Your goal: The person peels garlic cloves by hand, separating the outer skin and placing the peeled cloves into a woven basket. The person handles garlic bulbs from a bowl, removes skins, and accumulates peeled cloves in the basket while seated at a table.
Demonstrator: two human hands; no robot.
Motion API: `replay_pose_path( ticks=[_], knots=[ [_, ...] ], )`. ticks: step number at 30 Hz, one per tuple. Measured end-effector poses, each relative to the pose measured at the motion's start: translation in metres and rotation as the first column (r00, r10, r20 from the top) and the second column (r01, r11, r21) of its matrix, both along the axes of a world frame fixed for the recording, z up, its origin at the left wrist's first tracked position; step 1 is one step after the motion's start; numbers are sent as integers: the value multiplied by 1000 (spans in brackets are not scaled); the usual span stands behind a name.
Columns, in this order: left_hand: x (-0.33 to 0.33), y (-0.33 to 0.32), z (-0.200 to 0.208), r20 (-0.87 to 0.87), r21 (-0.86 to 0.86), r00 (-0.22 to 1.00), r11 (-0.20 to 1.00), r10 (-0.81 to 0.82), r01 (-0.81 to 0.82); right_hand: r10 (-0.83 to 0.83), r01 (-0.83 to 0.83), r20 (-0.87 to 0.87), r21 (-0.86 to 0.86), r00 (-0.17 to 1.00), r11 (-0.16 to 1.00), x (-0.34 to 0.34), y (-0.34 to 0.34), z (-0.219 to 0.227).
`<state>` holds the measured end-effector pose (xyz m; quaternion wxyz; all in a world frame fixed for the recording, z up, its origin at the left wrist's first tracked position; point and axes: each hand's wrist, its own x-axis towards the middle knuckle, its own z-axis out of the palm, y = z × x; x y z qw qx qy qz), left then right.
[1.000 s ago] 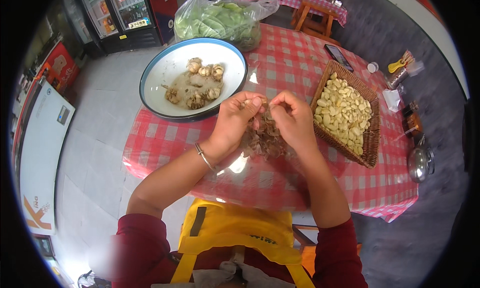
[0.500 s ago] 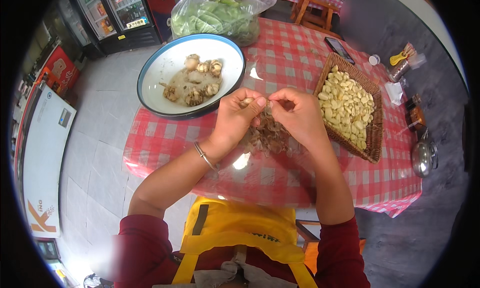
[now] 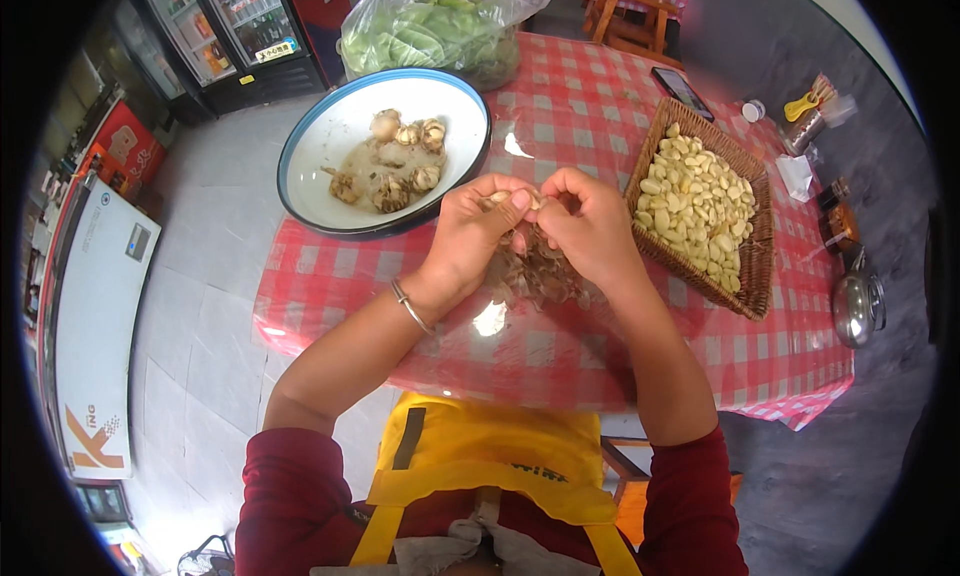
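Over the table's middle my two hands meet at a garlic clove [image 3: 535, 203]. My left hand [image 3: 468, 231] is closed round it with thumb and fingers, and another pale piece shows behind the thumb. My right hand [image 3: 592, 228] pinches the same clove from the other side. Beneath them lies a pile of brown and purplish garlic skins [image 3: 540, 274], partly covered by my hands. To the left, several garlic bulbs [image 3: 390, 192] sit in a white basin [image 3: 312, 166] with a blue rim. A wicker basket [image 3: 758, 281] on the right holds many peeled garlic cloves [image 3: 695, 211].
A clear plastic bag of green leafy vegetables [image 3: 430, 41] stands behind the basin. At the far right are a phone [image 3: 683, 93], a utensil holder [image 3: 803, 131], a napkin [image 3: 795, 178] and a metal kettle-like pot [image 3: 857, 309]. A red-and-white checked cloth [image 3: 330, 291] covers the table.
My fingers have shifted slightly on the clove, and more of its pale surface shows between them. A pinkish piece now shows just below my hands. The whole view has shifted a little.
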<state>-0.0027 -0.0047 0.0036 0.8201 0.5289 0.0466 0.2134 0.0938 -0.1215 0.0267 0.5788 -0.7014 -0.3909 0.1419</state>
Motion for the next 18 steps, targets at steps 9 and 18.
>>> replay_pose_path(
  ticks=[9, 18],
  knots=[
    [-1, 1, 4, 14, -30, 1000, 1000, -6, 6, 119, -73, -329, 149, 937, 986, 0, 3, 2],
    [-2, -3, 8, -2, -9, 998, 998, 65, -65, 72, 8, -419, 186, 905, 983, 2, -4, 7]
  ],
)
